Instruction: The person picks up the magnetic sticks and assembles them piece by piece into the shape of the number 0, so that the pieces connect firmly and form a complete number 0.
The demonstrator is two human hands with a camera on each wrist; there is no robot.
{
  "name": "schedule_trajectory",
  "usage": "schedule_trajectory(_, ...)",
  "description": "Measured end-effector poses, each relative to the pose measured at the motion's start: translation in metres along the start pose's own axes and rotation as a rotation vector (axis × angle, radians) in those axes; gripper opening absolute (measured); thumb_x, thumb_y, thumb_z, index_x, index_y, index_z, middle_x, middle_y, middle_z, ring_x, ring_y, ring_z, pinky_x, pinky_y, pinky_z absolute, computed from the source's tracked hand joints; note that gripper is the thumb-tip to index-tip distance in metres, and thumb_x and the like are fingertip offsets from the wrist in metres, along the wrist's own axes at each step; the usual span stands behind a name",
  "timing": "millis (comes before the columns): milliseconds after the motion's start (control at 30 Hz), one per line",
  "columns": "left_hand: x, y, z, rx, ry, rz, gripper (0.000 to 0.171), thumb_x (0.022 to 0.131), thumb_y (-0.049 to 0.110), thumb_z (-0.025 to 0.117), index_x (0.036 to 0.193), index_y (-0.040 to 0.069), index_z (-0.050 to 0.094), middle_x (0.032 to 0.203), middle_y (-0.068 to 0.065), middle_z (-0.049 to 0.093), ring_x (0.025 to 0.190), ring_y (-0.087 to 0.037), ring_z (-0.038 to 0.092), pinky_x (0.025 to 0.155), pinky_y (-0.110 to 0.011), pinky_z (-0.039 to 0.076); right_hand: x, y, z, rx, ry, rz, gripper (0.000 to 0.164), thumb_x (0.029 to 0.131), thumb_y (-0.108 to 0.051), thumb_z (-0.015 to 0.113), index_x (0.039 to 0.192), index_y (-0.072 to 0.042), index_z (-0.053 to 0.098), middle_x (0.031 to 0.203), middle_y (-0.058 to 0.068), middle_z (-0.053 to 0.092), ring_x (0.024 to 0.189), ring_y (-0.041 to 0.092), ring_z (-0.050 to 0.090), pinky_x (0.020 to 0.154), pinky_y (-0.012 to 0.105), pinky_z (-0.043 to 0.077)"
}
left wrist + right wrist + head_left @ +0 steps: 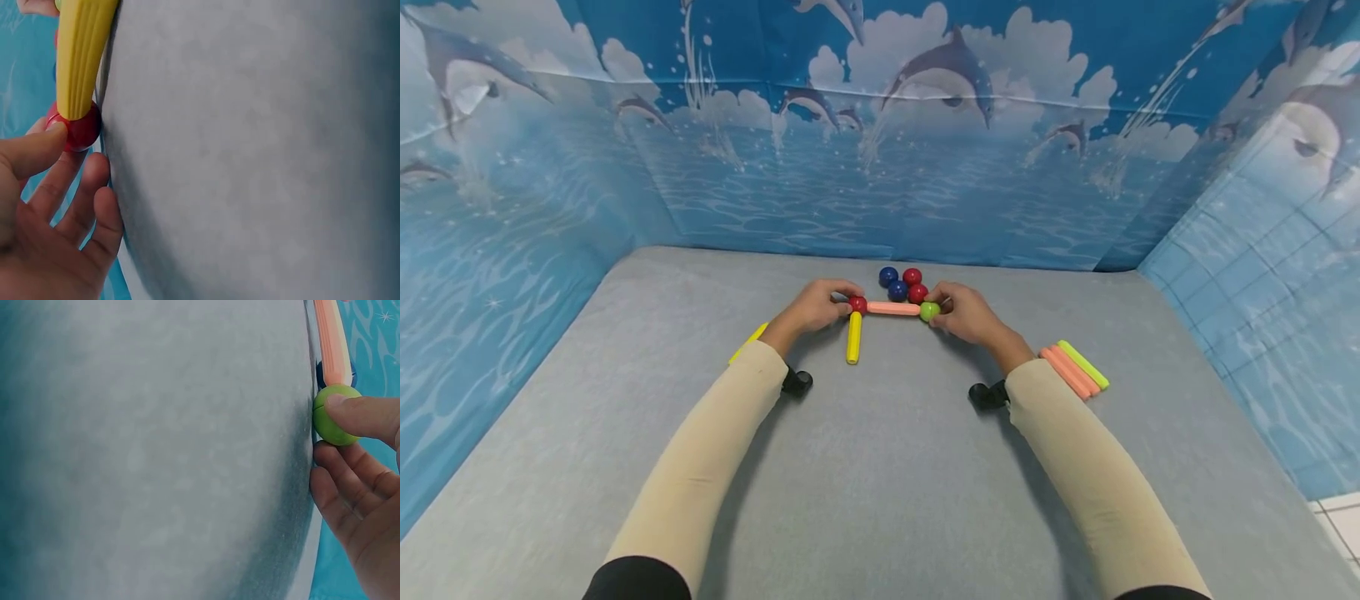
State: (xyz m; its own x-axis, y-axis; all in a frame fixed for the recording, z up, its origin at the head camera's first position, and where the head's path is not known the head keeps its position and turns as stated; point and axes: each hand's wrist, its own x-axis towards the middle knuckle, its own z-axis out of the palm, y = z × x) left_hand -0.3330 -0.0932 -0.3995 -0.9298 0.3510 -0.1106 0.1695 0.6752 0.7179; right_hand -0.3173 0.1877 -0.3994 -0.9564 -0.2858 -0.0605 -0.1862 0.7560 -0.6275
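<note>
My left hand [817, 307] pinches a red ball [81, 128] between thumb and fingers. From that ball a yellow rod [853, 338] runs toward me along the table, and an orange-pink rod [892, 308] reaches right to a green ball [336, 415]. The thumb and fingers of my right hand [964, 312] pinch the green ball. Just behind the orange-pink rod, two blue balls [897, 291] and two more red balls [917, 293] sit in a cluster. In the left wrist view the yellow rod's end meets the red ball under my thumb.
Right of my right forearm lie orange-pink rods [1070, 372] beside a yellow-green rod [1083, 364]. Another yellow piece [748, 342] is partly hidden behind my left wrist. A grey cloth covers the table [880, 483]. A dolphin-printed curtain [880, 183] stands behind and at both sides.
</note>
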Motion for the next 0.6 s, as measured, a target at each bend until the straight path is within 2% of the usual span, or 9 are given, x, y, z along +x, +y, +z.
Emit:
schedule_trajectory(267,0.0039,0.0002,0.0002,-0.012,0.004,-0.011,0.035,0.100,0.011,0.056,0.134,0.018,0.063,0.141,-0.007,0.057,0.131,-0.031,0.051,0.111,-0.046,0.044,0.0007,-0.0004,-0.0009,-0.014,0.007,0.004,0.027,0.092,-0.006,0.067,0.119,-0.009,0.061,0.126,0.015,0.061,0.111,0.031,0.061,0.086,0.043,0.057)
schedule_trajectory(600,0.0012,0.0031,-0.0018,0.005,-0.020,-0.024,0.039,0.099,0.008,0.058,0.136,0.018,0.061,0.144,-0.007,0.057,0.132,-0.031,0.051,0.112,-0.045,0.043,0.0014,-0.0015,0.0002,-0.018,0.000,0.004,0.027,0.092,-0.005,0.066,0.119,-0.008,0.061,0.127,0.015,0.060,0.116,0.032,0.060,0.091,0.046,0.055)
